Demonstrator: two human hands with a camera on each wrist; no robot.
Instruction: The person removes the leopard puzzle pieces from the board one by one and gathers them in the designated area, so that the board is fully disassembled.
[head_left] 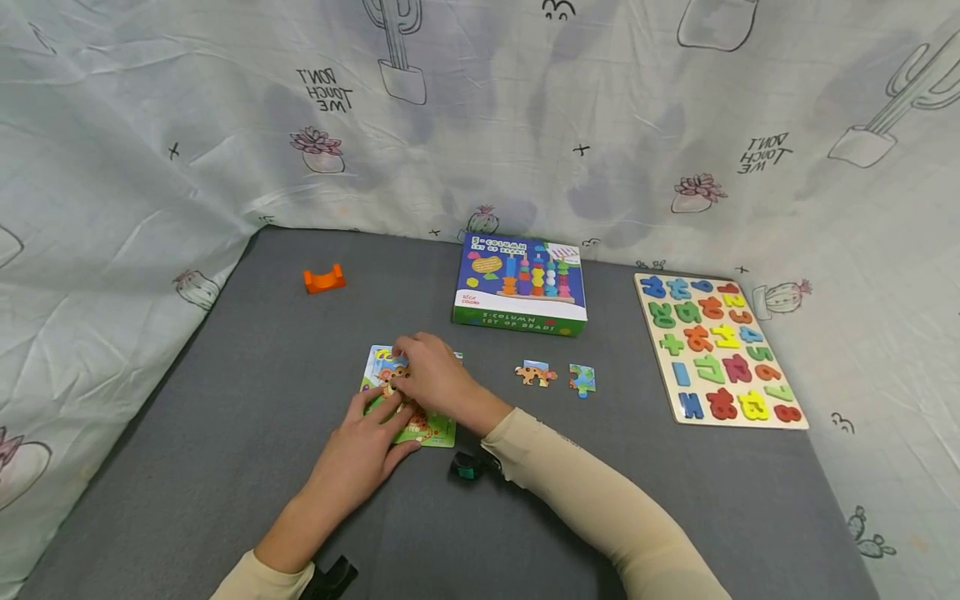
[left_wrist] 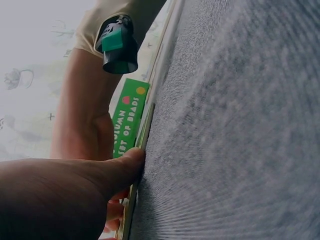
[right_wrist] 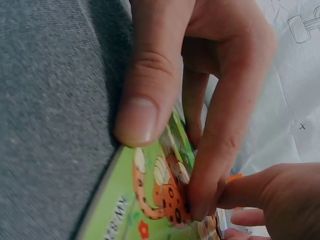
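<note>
A small jigsaw puzzle (head_left: 441, 433) with a cartoon animal picture lies on the grey table. Resting across its lower left is my left hand (head_left: 365, 442), with the thumb at the near edge and the fingers on the picture. The right wrist view shows that left thumb (right_wrist: 142, 117) pressed against the green border. My right hand (head_left: 435, 379) reaches over the upper part, its fingers bent down to the picture; whether a piece is between them is hidden. Two loose puzzle pieces, an orange one (head_left: 536, 374) and a blue-green one (head_left: 582, 379), lie to the right.
A bead-set box (head_left: 521, 283) stands behind the puzzle. Farther right lies a wooden board (head_left: 660, 379) of colourful number shapes. An orange plastic part (head_left: 324, 279) sits at the back left. Patterned white cloth (head_left: 510, 125) hangs behind the table.
</note>
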